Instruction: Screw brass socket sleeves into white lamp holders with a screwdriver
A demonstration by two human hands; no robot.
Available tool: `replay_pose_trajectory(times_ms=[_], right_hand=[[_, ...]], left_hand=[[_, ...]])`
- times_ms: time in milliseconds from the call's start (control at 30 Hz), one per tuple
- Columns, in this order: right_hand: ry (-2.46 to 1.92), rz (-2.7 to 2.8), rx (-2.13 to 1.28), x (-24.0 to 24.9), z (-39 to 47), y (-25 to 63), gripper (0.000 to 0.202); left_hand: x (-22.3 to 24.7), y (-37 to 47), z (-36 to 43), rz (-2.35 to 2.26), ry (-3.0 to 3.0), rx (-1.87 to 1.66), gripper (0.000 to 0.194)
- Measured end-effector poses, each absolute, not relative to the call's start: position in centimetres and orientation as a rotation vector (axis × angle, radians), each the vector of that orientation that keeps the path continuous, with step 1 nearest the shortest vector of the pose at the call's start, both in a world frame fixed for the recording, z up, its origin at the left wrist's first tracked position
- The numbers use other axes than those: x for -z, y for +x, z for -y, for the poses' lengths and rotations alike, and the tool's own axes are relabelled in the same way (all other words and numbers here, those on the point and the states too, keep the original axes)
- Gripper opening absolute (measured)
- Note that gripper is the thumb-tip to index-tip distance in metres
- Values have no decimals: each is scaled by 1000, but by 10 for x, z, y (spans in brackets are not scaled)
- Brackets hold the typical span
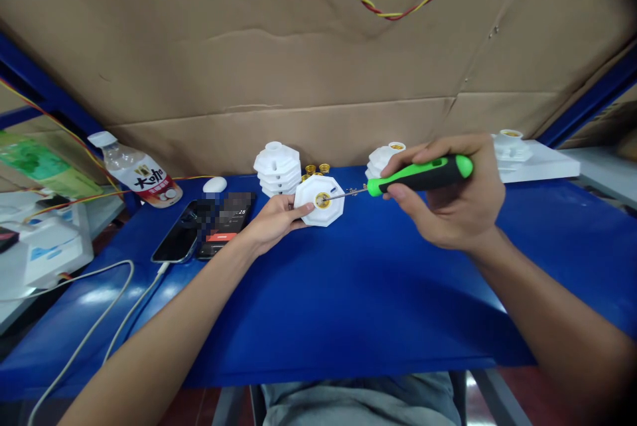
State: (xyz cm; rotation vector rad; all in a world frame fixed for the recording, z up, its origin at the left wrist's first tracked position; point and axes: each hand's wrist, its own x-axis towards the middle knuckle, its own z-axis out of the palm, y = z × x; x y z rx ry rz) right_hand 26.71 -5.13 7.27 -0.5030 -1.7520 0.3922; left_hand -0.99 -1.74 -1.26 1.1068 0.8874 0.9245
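My left hand [279, 221] grips a white octagonal lamp holder [332, 212] by its left edge, thumb on its face. The holder is tilted toward me and shows a brass-coloured ring in its centre. A green and black screwdriver [423, 175] is held in my right hand [460, 194], its shaft pointing left with the tip inside the ring. Behind the held piece are several brass-coloured threaded rings [324, 168]. A stack of white octagonal pieces [279, 170] stands to the left of them, and small screws [352, 192] lie near the shaft.
More white holders stand behind my right hand [382, 159] and on a white board [547, 159] at the right. Two phones [179, 233], a white case [215, 185], a bottle [144, 177] and cables occupy the left of the blue table [348, 306].
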Motion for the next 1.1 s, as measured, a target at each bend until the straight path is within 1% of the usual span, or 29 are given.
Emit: replay_pose_trajectory(times_ms=[167,233,367,467,800,900,1033,1100], right_hand=[[-458,1858,-193,-61,44,267,56],[-479,1888,-126,-58,43,267,57],[-558,1920,-66,-53,45,265,50],[-611,1933,-63,-51,44,264,46],[-607,1979,-36,-50,46,263,42],[-617,1948,35,-49,49,257,40],[-633,1994,168,-46,53,248,30],[-591,2025,259,-46,56,245,29]], left_hand=[[10,-9,20,-908,1042,-930,30],[9,-8,20,-905,1033,-939,29],[9,-7,21,-896,1031,-949,28],[9,-6,21,-902,1034,-952,31],[10,-5,21,-913,1044,-961,34],[11,-3,22,-903,1044,-984,36],[13,-1,24,-906,1069,-1022,36],[13,0,25,-923,1081,-1028,37]])
